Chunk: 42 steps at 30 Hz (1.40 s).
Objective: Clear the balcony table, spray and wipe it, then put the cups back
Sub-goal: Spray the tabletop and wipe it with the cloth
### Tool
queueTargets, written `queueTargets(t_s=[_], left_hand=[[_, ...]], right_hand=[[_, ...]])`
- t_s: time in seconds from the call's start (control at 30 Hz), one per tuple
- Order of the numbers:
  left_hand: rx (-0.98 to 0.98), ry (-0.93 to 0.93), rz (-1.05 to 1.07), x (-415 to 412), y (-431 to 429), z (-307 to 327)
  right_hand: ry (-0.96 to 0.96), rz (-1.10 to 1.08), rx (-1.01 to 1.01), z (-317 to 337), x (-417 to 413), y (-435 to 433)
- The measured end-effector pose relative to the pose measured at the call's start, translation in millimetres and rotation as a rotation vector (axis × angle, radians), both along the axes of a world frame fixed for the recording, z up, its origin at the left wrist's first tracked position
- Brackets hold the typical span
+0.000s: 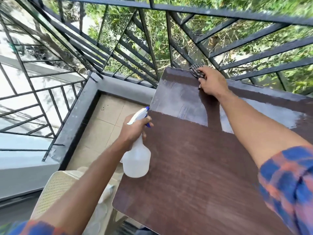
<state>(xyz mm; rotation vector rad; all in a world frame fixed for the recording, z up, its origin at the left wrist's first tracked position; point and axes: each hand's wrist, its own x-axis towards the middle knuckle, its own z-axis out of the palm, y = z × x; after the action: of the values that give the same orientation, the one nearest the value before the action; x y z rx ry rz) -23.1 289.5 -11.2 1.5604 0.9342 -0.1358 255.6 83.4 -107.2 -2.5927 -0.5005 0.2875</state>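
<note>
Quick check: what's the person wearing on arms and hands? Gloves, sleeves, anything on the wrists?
No gloves: the left hand and right hand are bare, and no watch, band or ring shows. Both forearms are bare too. The sleeves are a blue and orange plaid shirt, pushed up toward the elbows; the left one shows only at the bottom edge of the picture. The cloth is blurred, so no finer detail can be told.

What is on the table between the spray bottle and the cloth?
Nothing: in the head view, only bare table, sunlit and wet-looking, lies between spray bottle and cloth.
</note>
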Motion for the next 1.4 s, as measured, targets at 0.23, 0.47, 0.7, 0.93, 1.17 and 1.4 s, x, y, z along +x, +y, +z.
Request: queueTargets(t_s=[0.23,0.47,0.7,0.93,1.17,1.4], left_hand=[[-0.038,0.04,-0.019,9.9,-21.7,-7.3],[-0.049,0.026,-0.058,21.9,-38.1,-5.8],[-0.041,0.02,-0.115,26.4,-48.3,-1.0],[-0.065,0.008,-0.125,17.1,-60.1,-1.0],[-0.119,0.004,-0.239,6.1,-77.6,-5.2],[-0.184,0.008,-0.267,-3.1,-85.2,-3.2]], right_hand=[[-0.022,0.214,0.057,-11.4,-144.3,-25.4],[-0.025,0.825,0.108,-19.9,-268.1,-69.2],[-0.025,0.406,-0.03,-2.8,-84.8,-64.1],[0.02,-0.219,-0.036,11.5,-37.0,-100.6],[-0.022,-0.173,0.068,-4.7,-253.2,-107.1],[-0.079,0.128,-0.059,-11.6,-388.4,-155.1]])
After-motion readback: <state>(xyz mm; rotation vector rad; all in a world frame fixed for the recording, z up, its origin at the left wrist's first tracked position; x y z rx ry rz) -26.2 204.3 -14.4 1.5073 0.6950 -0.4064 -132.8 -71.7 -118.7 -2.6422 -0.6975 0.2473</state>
